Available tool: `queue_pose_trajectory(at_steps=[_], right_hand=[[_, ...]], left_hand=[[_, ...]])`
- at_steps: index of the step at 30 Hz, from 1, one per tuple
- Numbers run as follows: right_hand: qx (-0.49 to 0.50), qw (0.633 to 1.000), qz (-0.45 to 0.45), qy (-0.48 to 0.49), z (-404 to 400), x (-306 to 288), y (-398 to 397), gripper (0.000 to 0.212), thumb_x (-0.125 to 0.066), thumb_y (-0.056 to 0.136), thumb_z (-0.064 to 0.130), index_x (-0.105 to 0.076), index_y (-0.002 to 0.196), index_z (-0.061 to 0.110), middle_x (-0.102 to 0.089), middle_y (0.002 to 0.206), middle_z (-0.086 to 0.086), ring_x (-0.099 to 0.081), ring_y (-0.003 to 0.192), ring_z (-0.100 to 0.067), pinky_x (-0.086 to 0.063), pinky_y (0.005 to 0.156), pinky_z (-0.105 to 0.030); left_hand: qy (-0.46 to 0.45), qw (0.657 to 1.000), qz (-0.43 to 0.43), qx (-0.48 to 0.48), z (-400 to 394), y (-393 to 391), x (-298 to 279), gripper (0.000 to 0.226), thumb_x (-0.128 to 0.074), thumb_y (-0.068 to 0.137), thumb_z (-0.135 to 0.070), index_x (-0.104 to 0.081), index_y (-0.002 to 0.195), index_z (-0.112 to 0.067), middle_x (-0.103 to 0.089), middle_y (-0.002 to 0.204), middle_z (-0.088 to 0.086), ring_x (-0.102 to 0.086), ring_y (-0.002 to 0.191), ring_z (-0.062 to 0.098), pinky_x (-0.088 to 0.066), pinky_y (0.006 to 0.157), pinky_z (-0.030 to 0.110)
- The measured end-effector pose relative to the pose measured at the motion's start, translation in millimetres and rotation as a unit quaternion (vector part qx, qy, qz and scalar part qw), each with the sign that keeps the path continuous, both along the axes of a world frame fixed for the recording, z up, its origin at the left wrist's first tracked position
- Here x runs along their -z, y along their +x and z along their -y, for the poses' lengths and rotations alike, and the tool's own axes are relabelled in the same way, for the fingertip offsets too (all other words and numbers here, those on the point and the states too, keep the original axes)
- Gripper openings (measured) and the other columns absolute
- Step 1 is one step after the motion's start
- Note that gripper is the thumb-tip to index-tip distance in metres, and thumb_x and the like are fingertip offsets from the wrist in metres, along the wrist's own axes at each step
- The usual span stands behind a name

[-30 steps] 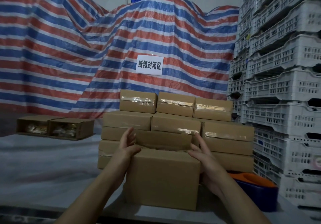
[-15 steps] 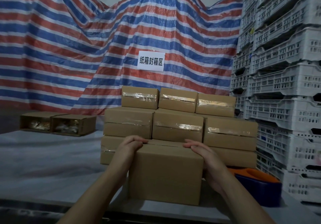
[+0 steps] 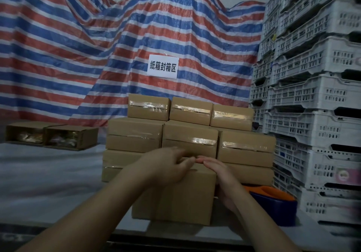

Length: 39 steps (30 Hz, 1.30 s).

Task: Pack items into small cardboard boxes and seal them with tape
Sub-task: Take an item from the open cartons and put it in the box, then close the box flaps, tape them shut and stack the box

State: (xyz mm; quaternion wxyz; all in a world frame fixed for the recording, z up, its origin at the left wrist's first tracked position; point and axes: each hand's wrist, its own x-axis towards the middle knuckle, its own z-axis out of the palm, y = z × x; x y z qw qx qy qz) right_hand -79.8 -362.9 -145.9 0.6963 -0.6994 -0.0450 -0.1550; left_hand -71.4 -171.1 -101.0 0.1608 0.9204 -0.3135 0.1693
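Box (image 3: 181,197) flaps now folded down | my left hand (image 3: 168,165) curled, pressing top; right hand (image 3: 220,175) flat, fingers straight | tape next, I judge

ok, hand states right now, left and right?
Left hand: fingers curled, pressing on the box top.
Right hand: open, fingers straight on the box top.

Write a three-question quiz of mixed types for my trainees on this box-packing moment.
1. True or false: the front box already has tape across its top.
2. Which is sealed? A: stacked boxes; B: the two boxes at far left.
3. Fill in: both hands, left hand and right hand, rest on the front box's ____.

Key: 1 false (no tape visible); 2 A; 3 top.
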Motion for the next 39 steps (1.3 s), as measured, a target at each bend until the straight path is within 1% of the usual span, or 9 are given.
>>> queue_pose_trajectory(at_steps=[5,9,14,18,21,29,35,37,39], right_hand=[[-0.002,0.998,-0.006,-0.054,1,-4,-6,0.028,-0.056,0.101,0.024,-0.082,0.092,0.030,-0.060,0.130,0.016,-0.056,0.119,-0.016,-0.049,0.095,-0.040],[0.034,0.968,0.058,-0.240,21,-18,-20,0.021,-0.052,0.101,0.043,-0.064,0.117,0.050,-0.049,0.119,0.031,-0.047,0.111,0.007,-0.042,0.079,-0.017],[0.214,0.804,-0.023,-0.555,77,-28,-40,0.033,-0.061,0.089,0.061,-0.053,0.110,0.036,-0.059,0.107,0.013,-0.058,0.097,-0.006,-0.051,0.077,-0.026],[0.224,0.714,-0.155,-0.645,108,-11,-50,0.049,-0.055,0.085,0.074,-0.057,0.102,0.028,-0.062,0.098,0.005,-0.061,0.087,-0.011,-0.052,0.073,-0.030],[0.282,0.705,-0.151,-0.633,110,4,-49,0.052,-0.053,0.082,0.079,-0.049,0.086,0.028,-0.059,0.082,0.005,-0.057,0.072,-0.009,-0.042,0.057,-0.027],[0.324,0.674,-0.125,-0.653,120,24,-48,0.067,-0.031,0.081,0.090,-0.058,0.079,0.028,-0.060,0.075,0.011,-0.056,0.065,-0.001,-0.038,0.053,-0.021],[0.363,0.649,-0.047,-0.667,126,40,-46,0.073,-0.016,0.073,0.094,-0.052,0.073,0.030,-0.054,0.065,0.011,-0.050,0.056,0.002,-0.028,0.046,-0.018],[0.380,0.671,-0.024,-0.637,128,38,-43,0.083,-0.008,0.062,0.098,-0.055,0.068,0.030,-0.054,0.059,0.011,-0.049,0.052,0.002,-0.028,0.044,-0.017],[0.393,0.739,0.009,-0.547,127,26,-40,0.088,-0.014,0.061,0.099,-0.062,0.062,0.026,-0.057,0.052,0.007,-0.054,0.049,-0.003,-0.034,0.046,-0.020]], left_hand=[[0.090,0.995,0.036,-0.037,1,3,12,0.080,-0.013,0.089,-0.078,-0.033,0.151,-0.032,-0.038,0.155,-0.009,-0.039,0.138,0.013,-0.037,0.106,0.034],[0.093,0.995,0.012,-0.031,0,5,12,0.078,-0.014,0.090,-0.077,-0.029,0.153,-0.033,-0.032,0.158,-0.008,-0.033,0.143,0.013,-0.031,0.109,0.036],[0.097,0.995,0.002,-0.033,-1,6,12,0.077,-0.012,0.090,-0.077,-0.024,0.154,-0.035,-0.027,0.160,-0.010,-0.027,0.145,0.013,-0.027,0.113,0.038],[0.099,0.995,0.000,-0.027,-2,6,12,0.077,-0.010,0.089,-0.077,-0.023,0.154,-0.036,-0.025,0.161,-0.010,-0.026,0.146,0.013,-0.026,0.113,0.039],[0.104,0.994,-0.005,-0.029,-1,6,11,0.077,-0.011,0.090,-0.076,-0.022,0.154,-0.036,-0.023,0.161,-0.010,-0.024,0.147,0.013,-0.025,0.115,0.041],[0.092,0.995,-0.016,-0.027,-2,4,9,0.075,-0.016,0.092,-0.075,-0.021,0.155,-0.034,-0.023,0.162,-0.009,-0.025,0.147,0.015,-0.025,0.115,0.042],[-0.053,0.988,-0.144,0.014,-6,1,-4,0.078,-0.024,0.089,-0.077,-0.023,0.154,-0.034,-0.036,0.156,-0.002,-0.036,0.141,0.021,-0.029,0.115,0.044],[-0.127,0.975,-0.178,0.033,-8,0,-6,0.074,-0.025,0.092,-0.074,-0.035,0.151,-0.030,-0.046,0.149,-0.002,-0.043,0.135,0.019,-0.033,0.114,0.046],[-0.177,0.965,-0.188,0.042,-10,2,-6,0.065,-0.026,0.096,-0.068,-0.046,0.143,-0.028,-0.059,0.132,-0.005,-0.053,0.123,0.015,-0.039,0.108,0.041]])
